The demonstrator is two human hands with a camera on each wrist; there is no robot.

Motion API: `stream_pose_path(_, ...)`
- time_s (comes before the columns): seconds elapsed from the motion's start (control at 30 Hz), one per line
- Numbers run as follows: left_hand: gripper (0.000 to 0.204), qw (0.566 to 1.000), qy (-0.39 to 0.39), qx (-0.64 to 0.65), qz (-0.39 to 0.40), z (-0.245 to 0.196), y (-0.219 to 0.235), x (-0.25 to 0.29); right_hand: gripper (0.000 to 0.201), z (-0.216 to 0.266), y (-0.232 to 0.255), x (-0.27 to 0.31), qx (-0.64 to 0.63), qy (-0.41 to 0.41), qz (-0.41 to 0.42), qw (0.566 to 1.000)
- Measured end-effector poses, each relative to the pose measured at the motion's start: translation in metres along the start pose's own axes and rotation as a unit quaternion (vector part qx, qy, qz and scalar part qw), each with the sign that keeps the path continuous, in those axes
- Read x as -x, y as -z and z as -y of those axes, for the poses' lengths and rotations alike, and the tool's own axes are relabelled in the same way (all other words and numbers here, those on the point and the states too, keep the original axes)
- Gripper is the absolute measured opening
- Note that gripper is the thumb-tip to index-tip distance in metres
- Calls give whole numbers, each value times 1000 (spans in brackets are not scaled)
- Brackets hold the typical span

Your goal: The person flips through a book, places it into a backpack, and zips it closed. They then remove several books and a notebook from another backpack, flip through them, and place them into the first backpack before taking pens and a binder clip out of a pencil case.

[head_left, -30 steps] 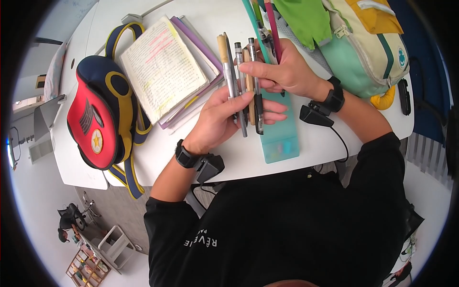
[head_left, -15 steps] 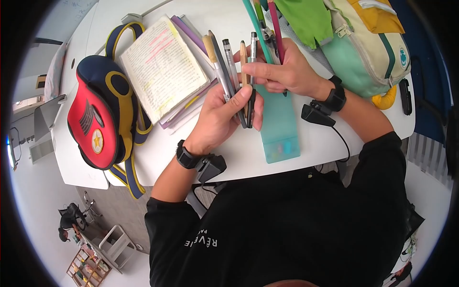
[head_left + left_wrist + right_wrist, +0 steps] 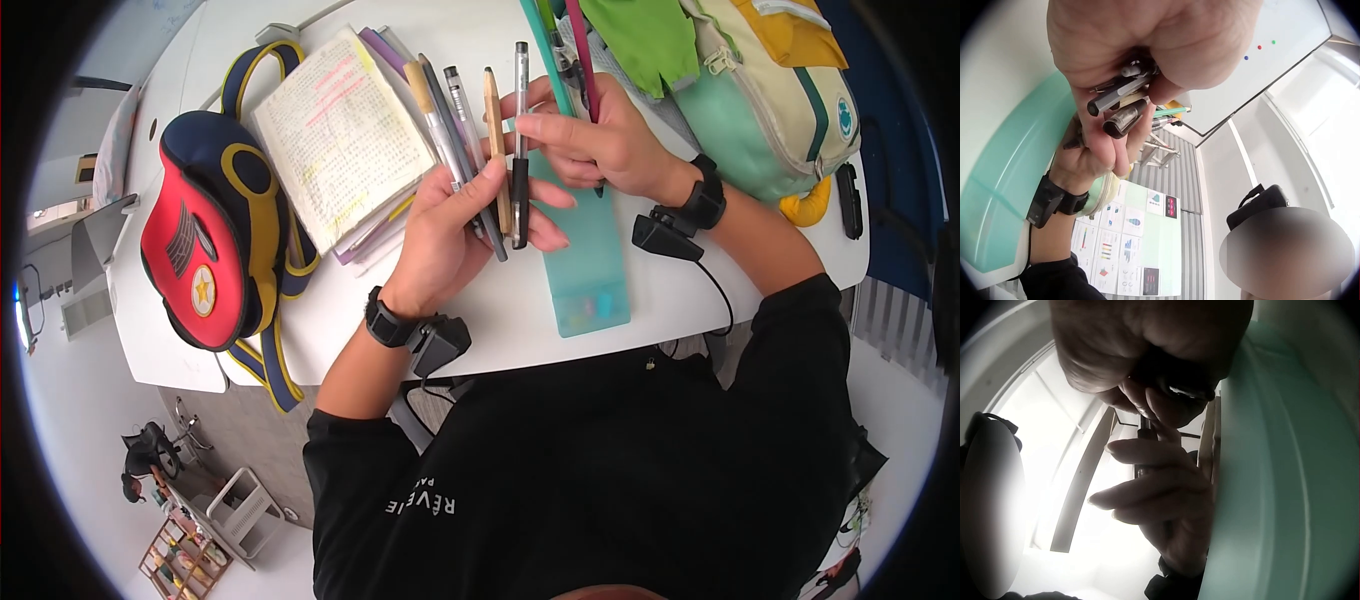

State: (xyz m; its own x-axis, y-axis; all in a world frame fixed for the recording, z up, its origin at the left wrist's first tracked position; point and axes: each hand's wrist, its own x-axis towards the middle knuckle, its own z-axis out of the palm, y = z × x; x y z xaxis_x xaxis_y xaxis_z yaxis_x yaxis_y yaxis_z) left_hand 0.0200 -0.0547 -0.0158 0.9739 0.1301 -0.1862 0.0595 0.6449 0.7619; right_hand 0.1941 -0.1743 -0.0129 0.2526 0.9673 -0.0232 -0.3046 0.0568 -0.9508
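My left hand [image 3: 435, 240] holds a loose bundle of pens and pencils, thumb laid across them. Among these are a wooden pencil [image 3: 493, 110], a dark grey pencil [image 3: 436, 95], a tan-topped silver pen [image 3: 432, 115] and a clear pen [image 3: 456, 90]. A black-gripped gel pen [image 3: 520, 185] stands at the bundle's right side, its upper part pinched by my right hand [image 3: 625, 145]. In that same right hand are a teal stick [image 3: 548, 55], a magenta pencil [image 3: 579, 50] and a green one. The left wrist view shows the pen ends [image 3: 1125, 119] poking out below the left palm.
A long teal pencil case [image 3: 587, 270] lies on the white table [image 3: 480, 320] under the hands. An open highlighted book [image 3: 340, 150] tops a stack to the left, beside a red and navy bag [image 3: 215, 220]. A cream and mint backpack [image 3: 750, 120] stands at the right.
The left hand's bundle has shifted left and fanned out. The gel pen now stands apart from the wooden pencil, between the right thumb and finger. The left fingers have spread again.
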Motion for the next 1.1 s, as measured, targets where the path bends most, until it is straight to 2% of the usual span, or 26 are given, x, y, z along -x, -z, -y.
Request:
stream_pose_path(0.17, 38, 1000, 0, 12, -3, 1, -1, -1, 29, 0, -1, 0, 3, 1, -1, 1000)
stream_pose_path(0.27, 34, 1000, -8, 14, 23, 3, 2, -2, 30, 2, -4, 2, -6, -10, -2, 1000)
stream_pose_path(0.33, 30, 999, 13, 21, 29, 4, 6, -1, 31, 5, -5, 2, -20, -19, -3, 1000)
stream_pose_path(0.47, 27, 998, 28, 30, 42, 3, 3, 1, 23, 3, -6, -1, 31, -25, -1, 999)
stream_pose_path(0.53, 41, 999, 43, -13, 26, 4, -1, 2, 22, 1, -4, -2, 50, -27, 12, 998)
stream_pose_path(0.57, 41, 999, 41, -12, 25, 5, 1, 2, 21, 1, -3, -3, 53, -35, 14, 998)
stream_pose_path(0.63, 41, 989, 50, 91, 103, 5, 7, 0, 21, 1, -2, -2, 56, -43, 16, 997)
stream_pose_path(0.83, 48, 981, 45, 135, 131, 5, 9, -1, 21, 3, -6, -1, 39, -38, 1, 998)
stream_pose_path(1.1, 49, 981, 46, 141, 125, 6, 11, -2, 19, 1, -6, 0, 47, -34, -5, 998)
